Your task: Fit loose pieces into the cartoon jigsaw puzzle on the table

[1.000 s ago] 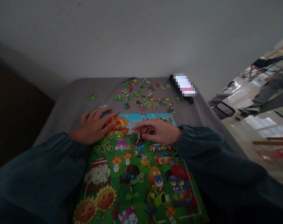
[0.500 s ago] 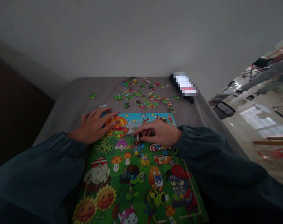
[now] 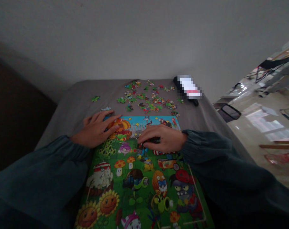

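Note:
A colourful cartoon jigsaw puzzle (image 3: pixel 139 178) lies on a grey cloth-covered table (image 3: pixel 72 105) in front of me. My left hand (image 3: pixel 98 128) rests flat, fingers spread, on the puzzle's upper left corner. My right hand (image 3: pixel 162 138) is curled over the puzzle's upper middle, its fingertips pinching a small dark puzzle piece (image 3: pixel 151 140) against the picture. Both arms wear dark teal sleeves.
Several loose puzzle pieces (image 3: pixel 147 97) are scattered at the table's far side, with one green piece (image 3: pixel 95 99) apart at the left. A dark object with a blurred label (image 3: pixel 188 89) lies at the far right corner. A wall stands behind; floor and furniture show at the right.
My right hand has lowered and curled tighter onto the puzzle, pressing the piece down. My left hand has stayed in place.

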Tool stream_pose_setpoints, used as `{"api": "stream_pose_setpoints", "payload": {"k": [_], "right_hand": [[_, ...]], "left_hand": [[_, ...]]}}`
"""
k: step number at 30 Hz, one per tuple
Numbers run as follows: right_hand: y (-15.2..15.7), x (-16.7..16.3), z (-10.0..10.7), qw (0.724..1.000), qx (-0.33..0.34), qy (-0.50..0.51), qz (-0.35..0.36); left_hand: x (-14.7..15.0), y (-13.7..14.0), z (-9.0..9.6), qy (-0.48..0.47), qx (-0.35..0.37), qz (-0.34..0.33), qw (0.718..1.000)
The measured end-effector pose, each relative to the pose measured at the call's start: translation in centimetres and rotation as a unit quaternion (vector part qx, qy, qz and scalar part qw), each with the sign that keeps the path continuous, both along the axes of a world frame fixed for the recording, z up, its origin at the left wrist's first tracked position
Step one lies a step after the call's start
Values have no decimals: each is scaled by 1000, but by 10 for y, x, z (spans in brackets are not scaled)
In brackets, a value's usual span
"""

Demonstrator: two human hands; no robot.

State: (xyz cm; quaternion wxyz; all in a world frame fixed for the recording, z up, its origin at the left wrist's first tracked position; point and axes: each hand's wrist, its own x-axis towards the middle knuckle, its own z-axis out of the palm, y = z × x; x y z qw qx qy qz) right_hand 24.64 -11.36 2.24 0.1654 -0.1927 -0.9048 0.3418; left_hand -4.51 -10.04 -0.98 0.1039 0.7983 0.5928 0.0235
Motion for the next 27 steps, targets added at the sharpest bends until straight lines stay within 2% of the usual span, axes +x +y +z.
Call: {"api": "stream_pose_setpoints", "payload": {"k": [2,6,12,16,20,23,27], "right_hand": [[-1,-1,-2,999,32,-10,38],[-2,-2,-4,995,59,-68,51],[-10,2,10,976,144,-134,90],[-21,4,18,970,181,-155,56],[-22,1,13,966,201,-155,52],[-18,-2,6,966,201,-153,47],[-15,-3,0,968,200,-149,38]], "left_hand": [[0,0,1,4,1,-1,1000],[0,0,1,5,7,-9,1000],[0,-3,1,2,18,-7,1000],[4,2,14,-10,49,-15,999],[10,34,33,3,109,9,994],[16,68,42,44,85,2,995],[25,100,42,69,48,-36,996]]}}
